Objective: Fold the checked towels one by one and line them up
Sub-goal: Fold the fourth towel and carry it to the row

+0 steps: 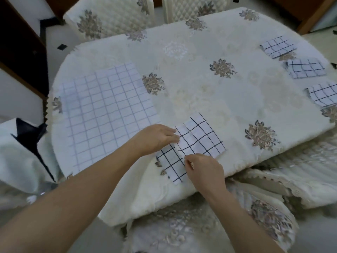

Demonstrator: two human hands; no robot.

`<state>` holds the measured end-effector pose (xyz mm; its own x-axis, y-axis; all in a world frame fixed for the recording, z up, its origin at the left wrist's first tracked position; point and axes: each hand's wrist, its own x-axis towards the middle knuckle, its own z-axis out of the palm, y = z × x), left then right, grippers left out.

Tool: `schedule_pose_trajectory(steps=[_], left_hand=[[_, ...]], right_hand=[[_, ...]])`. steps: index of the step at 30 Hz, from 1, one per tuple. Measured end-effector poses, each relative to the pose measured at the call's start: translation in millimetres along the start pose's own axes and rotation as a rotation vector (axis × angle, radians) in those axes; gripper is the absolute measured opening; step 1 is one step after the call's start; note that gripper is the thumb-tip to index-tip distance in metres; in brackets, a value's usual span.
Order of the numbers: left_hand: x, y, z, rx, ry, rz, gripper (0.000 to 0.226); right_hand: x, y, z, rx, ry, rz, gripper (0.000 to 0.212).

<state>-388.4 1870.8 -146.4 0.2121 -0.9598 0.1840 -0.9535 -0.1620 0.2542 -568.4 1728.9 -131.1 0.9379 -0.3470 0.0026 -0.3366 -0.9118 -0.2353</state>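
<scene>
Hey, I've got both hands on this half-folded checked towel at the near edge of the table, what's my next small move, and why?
The right hand pinches the half-folded towel at its near edge, the left hand is at its left edge, and its layers don't line up yet. So probably lay the upper flap down over the strip showing near you and square the edges.

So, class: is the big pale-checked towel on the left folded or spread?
Spread: the big towel lies flat and open, no folds showing.
</scene>
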Motion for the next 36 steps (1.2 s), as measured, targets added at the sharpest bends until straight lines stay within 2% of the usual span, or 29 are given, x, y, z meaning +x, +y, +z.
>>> schedule_pose_trajectory(steps=[3, 7, 10, 21, 26, 36], left_hand=[[-23, -2, 23, -0.005, -0.020, 0.002, 0.059], [-44, -4, 41, -0.036, 0.027, -0.045, 0.043], [-51, 0, 47, -0.030, 0.088, -0.083, 0.026], [-67, 14, 60, -0.073, 0.152, -0.308, 0.023], [-69, 15, 64, -0.108, 0.170, -0.396, 0.019], [-76, 29, 63, -0.041, 0.243, -0.537, 0.018]], right_hand=[[-8, -9, 19, 0.009, -0.060, -0.009, 0.021], [-16, -14, 38, 0.074, -0.013, -0.028, 0.005], [-19, -15, 47, 0.097, -0.003, -0.022, 0.006], [-23, -15, 65, 0.204, 0.066, -0.091, 0.004], [-24, -12, 70, 0.228, 0.072, -0.129, 0.006], [-29, -11, 63, 0.217, -0.013, -0.195, 0.027]])
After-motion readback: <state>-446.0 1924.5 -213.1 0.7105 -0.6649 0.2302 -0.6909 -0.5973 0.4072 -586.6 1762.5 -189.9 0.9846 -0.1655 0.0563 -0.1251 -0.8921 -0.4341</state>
